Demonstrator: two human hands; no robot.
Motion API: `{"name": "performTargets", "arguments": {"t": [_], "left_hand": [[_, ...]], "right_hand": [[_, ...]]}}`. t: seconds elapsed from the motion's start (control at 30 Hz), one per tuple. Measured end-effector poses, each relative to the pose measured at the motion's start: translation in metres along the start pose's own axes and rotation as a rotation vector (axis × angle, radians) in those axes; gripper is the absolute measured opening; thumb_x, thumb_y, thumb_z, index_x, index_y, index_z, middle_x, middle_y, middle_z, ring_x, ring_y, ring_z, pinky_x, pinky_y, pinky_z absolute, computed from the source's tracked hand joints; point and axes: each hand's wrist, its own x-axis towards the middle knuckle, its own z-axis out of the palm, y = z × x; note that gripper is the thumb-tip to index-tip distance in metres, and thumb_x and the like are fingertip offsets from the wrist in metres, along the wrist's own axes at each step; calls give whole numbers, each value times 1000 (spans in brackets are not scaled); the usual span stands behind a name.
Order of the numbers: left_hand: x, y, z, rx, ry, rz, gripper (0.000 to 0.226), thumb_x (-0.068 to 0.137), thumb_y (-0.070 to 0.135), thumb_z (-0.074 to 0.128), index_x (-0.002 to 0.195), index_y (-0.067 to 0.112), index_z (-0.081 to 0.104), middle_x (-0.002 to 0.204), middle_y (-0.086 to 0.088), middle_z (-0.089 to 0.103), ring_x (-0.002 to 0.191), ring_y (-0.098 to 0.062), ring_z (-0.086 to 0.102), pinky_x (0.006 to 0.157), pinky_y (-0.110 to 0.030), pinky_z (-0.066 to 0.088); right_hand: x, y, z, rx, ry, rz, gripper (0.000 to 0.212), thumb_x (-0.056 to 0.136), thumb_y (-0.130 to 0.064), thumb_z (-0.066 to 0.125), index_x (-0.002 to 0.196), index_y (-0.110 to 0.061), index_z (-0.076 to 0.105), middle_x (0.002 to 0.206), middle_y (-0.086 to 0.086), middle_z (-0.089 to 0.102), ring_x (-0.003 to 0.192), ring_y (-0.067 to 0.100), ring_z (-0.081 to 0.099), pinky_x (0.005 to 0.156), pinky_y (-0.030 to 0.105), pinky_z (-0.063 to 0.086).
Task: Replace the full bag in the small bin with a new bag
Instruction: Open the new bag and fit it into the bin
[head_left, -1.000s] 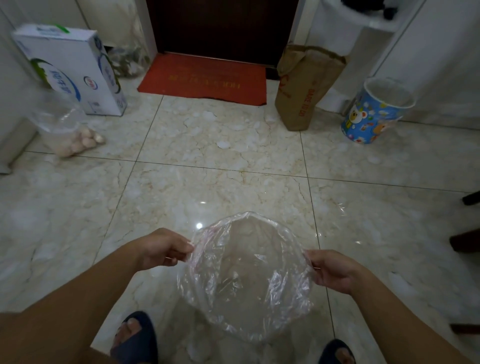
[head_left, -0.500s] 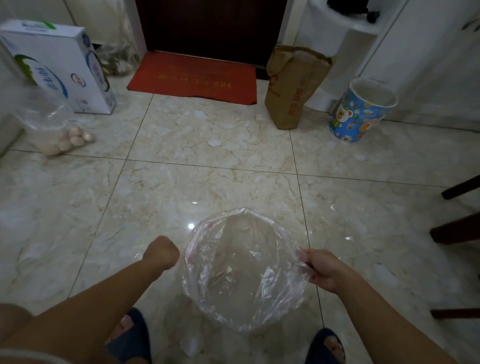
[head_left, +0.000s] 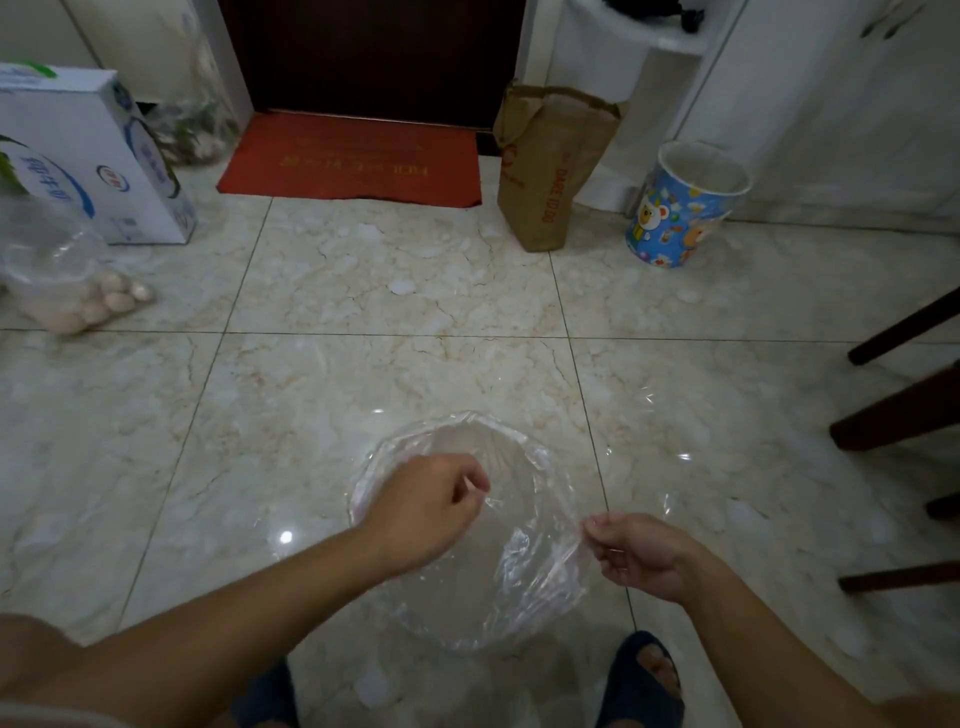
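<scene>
Having let go of the rim, left hand (head_left: 423, 512) now reaches curled into the clear bag (head_left: 511, 582), apparently pinching film, while right hand (head_left: 636, 553) pinches its edge at lower centre; spread the mouth wide before walking to the small bin (head_left: 685, 205), upper right.

The new bag (head_left: 467, 530) hangs open before me, between my left hand (head_left: 423, 512) and my right hand (head_left: 639, 553), above my feet. Far ahead lies the mat (head_left: 353, 158) at the door. Right of it stands a paper bag (head_left: 550, 166), then the bin (head_left: 685, 208). Far left stands a box (head_left: 88, 156), with eggs (head_left: 98, 301) before it.
</scene>
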Motion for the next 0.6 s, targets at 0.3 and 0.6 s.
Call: {"name": "performTargets", "arguments": {"t": [0.3, 0.6], "left_hand": [[-25, 4, 90, 379, -406, 224, 51, 86, 31, 58, 136, 25, 48, 119, -5, 62, 112, -27, 58, 92, -33, 46], [-41, -3, 106, 709, -383, 776, 24, 59, 9, 60, 81, 17, 60, 72, 0, 58, 64, -18, 57, 48, -25, 46]], "right_hand": [[-20, 8, 31, -1, 447, -222, 43, 86, -50, 66, 96, -9, 67, 89, 8, 71, 76, 24, 67, 59, 28, 49], [-25, 15, 40, -136, 442, -306, 20, 91, 2, 54, 88, -8, 72, 82, 15, 74, 72, 29, 72, 66, 36, 60]]}}
